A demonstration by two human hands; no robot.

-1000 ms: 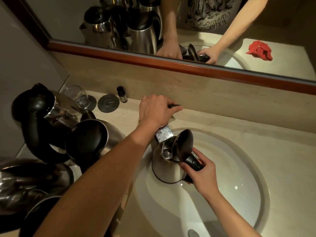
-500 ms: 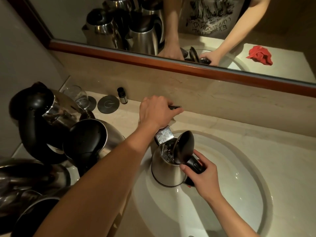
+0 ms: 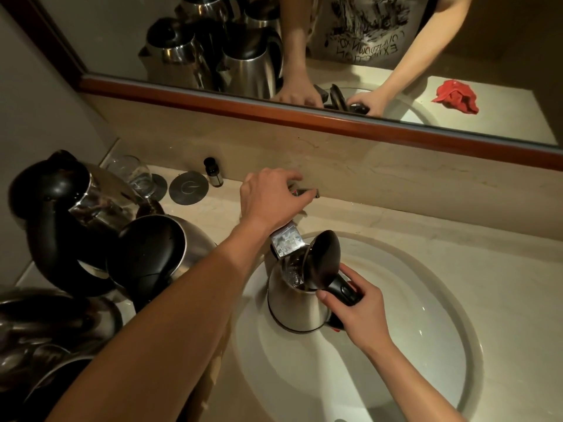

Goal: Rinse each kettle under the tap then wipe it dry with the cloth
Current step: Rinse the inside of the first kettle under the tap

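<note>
**One kettle under the tap, more waiting**

The right hand (image 3: 358,303) curls tight around the black handle of a shiny kettle (image 3: 297,303). The kettle sits in the middle of the frame, inside the white sink (image 3: 426,330). It stands nearly straight up, tipped a little, so its long side runs up and down. Its lid is flipped open and its mouth points up at the tap (image 3: 286,242). The handle points to the lower right.

The left hand (image 3: 271,196) is just above it, with bent fingers on the tap handle (image 3: 307,193). I think it grips the handle, but the hand hides most of it.

Water seems to sparkle inside the kettle, so rinsing looks like it is going on. Wiping is not done yet. The red cloth (image 3: 455,100) shows only in the mirror (image 3: 396,41), upper right.

More kettles (image 3: 91,223) crowd the left side. I cannot tell if they are washed.
</note>
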